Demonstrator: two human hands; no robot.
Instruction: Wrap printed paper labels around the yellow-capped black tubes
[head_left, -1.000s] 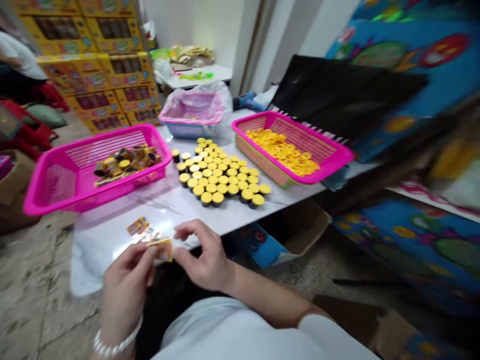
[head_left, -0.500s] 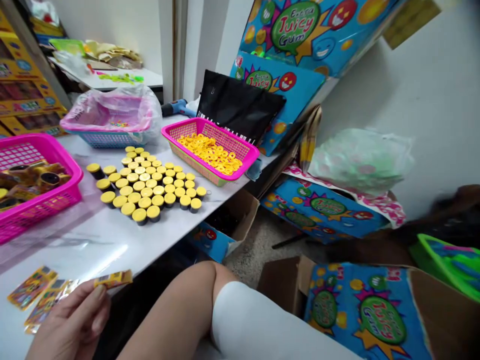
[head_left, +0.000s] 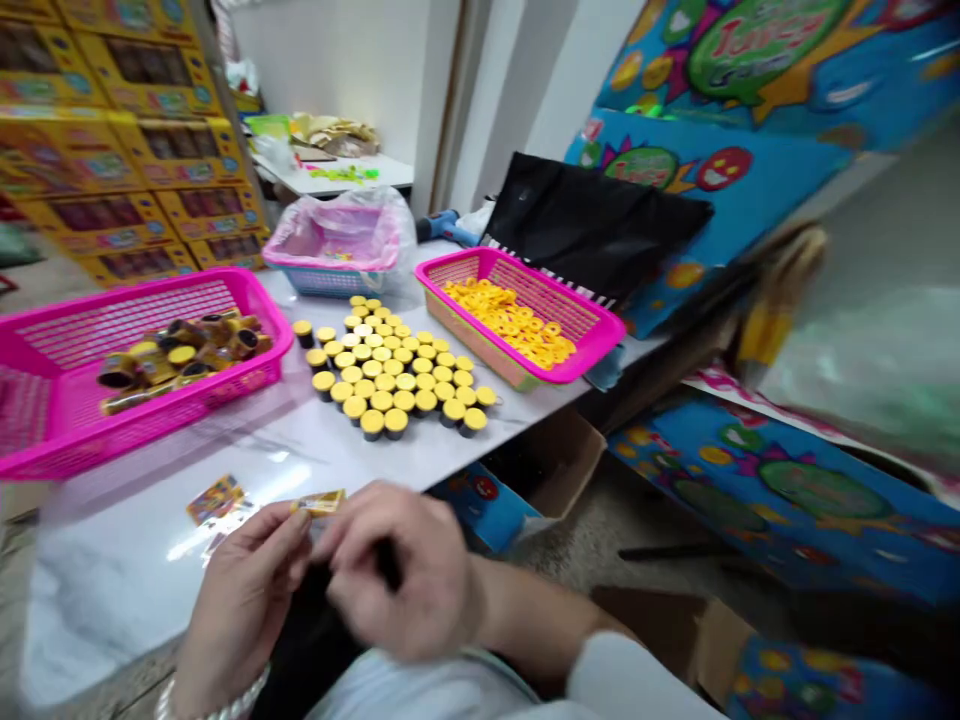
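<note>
Between the thumb and fingers of my left hand (head_left: pixel 244 590), low in the view, is a small yellow printed label (head_left: pixel 322 502), seen nearly edge-on. My right hand (head_left: pixel 409 570) is just right of it, blurred, with its fingers curled toward the thumb; whatever it may hold is hidden. Flat printed labels (head_left: pixel 215 498) lie on the white table (head_left: pixel 97 570) behind my left hand. Farther back stand several small black tubs with yellow lids (head_left: pixel 382 382), grouped closely together.
A pink basket (head_left: pixel 180 385) at left holds wrapped tubs. Another pink basket (head_left: pixel 596 368) holds yellow rings. Behind are a bag-lined basket (head_left: pixel 330 280), a black bag (head_left: pixel 592 215) and stacked yellow boxes (head_left: pixel 135 150). Below the table edge sits an open carton (head_left: pixel 577 465).
The view has swung left, so the table things appear farther right. My right hand has come into view beside the label. My left hand still holds the label.
</note>
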